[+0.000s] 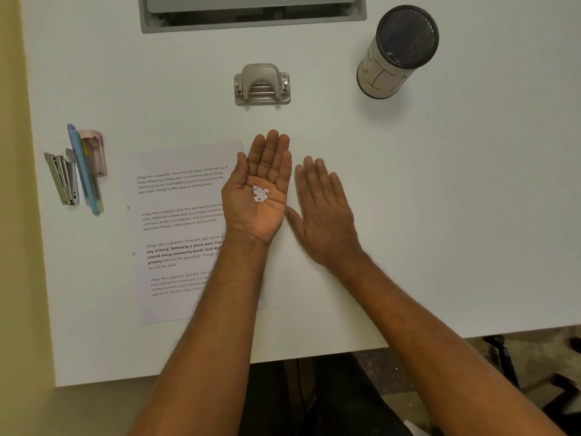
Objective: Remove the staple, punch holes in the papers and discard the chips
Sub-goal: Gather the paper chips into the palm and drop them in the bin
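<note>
Here, the chips (260, 194) are lying in a small white heap in the hollow of the left hand (259, 190), which is facing palm up with its fingers straight and together, so its grip is open and merely cradling them. That hand is hovering just on the near side of the punch (262, 84), with its wrist and forearm crossing over the right edge of the papers (180, 228). The right hand (323, 212) is lying just beside the left one, palm down toward the table (440, 184), fingers stretched out and slightly spread, its grip slack and carrying nothing; whether it is touching the table I cannot tell.

The papers are lying flat, near and to the left of the punch, printed with blocks of text, and two small holes are showing along their left margin. The punch is sitting upright on the table, grey metal, its lever facing the camera. Well to the right of the punch and a little farther back, a bin (397, 51) is standing, a round container with a dark rim and a pale wrap marked with black lines. Far to the left of the punch, a stapler (61, 179), a blue pen (83, 171) and a pinkish case (94, 152) are lying close together.
</note>
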`<action>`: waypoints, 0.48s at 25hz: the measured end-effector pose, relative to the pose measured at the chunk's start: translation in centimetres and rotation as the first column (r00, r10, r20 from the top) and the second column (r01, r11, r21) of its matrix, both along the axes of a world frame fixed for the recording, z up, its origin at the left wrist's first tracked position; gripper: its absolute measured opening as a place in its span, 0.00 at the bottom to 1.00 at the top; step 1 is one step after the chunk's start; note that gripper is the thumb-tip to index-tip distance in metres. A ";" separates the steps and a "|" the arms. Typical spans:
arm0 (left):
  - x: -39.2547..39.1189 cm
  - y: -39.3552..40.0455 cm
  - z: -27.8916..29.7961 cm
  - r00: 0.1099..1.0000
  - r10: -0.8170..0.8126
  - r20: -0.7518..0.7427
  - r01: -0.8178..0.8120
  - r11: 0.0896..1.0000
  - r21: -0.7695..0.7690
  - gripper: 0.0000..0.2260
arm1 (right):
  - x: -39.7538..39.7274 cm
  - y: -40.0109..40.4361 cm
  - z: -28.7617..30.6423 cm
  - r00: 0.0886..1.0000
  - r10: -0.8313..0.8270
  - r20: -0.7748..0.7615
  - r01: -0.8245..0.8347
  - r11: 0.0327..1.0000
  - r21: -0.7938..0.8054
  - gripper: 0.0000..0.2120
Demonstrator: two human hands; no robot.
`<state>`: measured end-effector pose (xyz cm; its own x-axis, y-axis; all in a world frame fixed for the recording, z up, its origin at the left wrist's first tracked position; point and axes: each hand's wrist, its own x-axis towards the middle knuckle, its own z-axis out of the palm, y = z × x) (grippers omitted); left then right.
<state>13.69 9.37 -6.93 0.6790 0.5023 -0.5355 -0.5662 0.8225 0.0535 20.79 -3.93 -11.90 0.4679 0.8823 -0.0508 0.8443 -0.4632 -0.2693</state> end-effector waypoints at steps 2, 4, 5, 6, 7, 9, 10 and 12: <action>0.0 0.1 0.0 1.000 0.002 -0.005 -0.002 1.000 0.003 0.22 | 1.0 -0.4 0.0 0.997 -0.082 0.012 0.082 0.996 -0.016 0.35; 0.1 0.2 0.0 1.000 0.009 -0.018 -0.009 1.000 -0.003 0.22 | 1.4 -0.9 0.2 0.987 -0.163 0.003 0.163 0.986 -0.034 0.35; 0.2 0.2 -0.1 1.000 0.012 -0.022 -0.012 1.000 -0.002 0.22 | 1.4 -1.1 0.4 0.981 -0.192 -0.018 0.191 0.981 -0.039 0.34; 0.3 0.3 -0.1 0.999 0.015 -0.031 -0.015 1.000 -0.004 0.22 | 1.2 -1.3 0.7 0.976 -0.212 -0.041 0.211 0.977 -0.030 0.33; 0.4 0.4 0.0 0.999 0.013 -0.035 -0.013 1.000 -0.004 0.22 | 0.9 -1.3 1.0 0.971 -0.224 -0.084 0.225 0.974 -0.003 0.30; 0.7 0.4 0.0 0.999 0.013 -0.038 -0.013 1.000 -0.003 0.22 | 0.8 -1.5 2.1 0.918 -0.301 -0.260 0.333 0.939 0.087 0.25; 1.0 0.3 0.0 0.999 0.010 -0.041 -0.011 1.000 -0.006 0.22 | 1.2 -1.6 2.8 0.865 -0.344 -0.365 0.420 0.895 0.152 0.22; 1.5 -0.2 -0.2 0.999 -0.003 -0.050 0.002 1.000 -0.015 0.22 | 1.9 -1.1 4.6 0.809 -0.340 -0.479 0.524 0.788 0.325 0.14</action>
<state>15.18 9.21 -7.16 0.6523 0.4923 -0.5764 -0.5608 0.8250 0.0700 22.68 -5.05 -7.32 0.8270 0.5618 0.0212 0.3687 -0.5136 -0.7747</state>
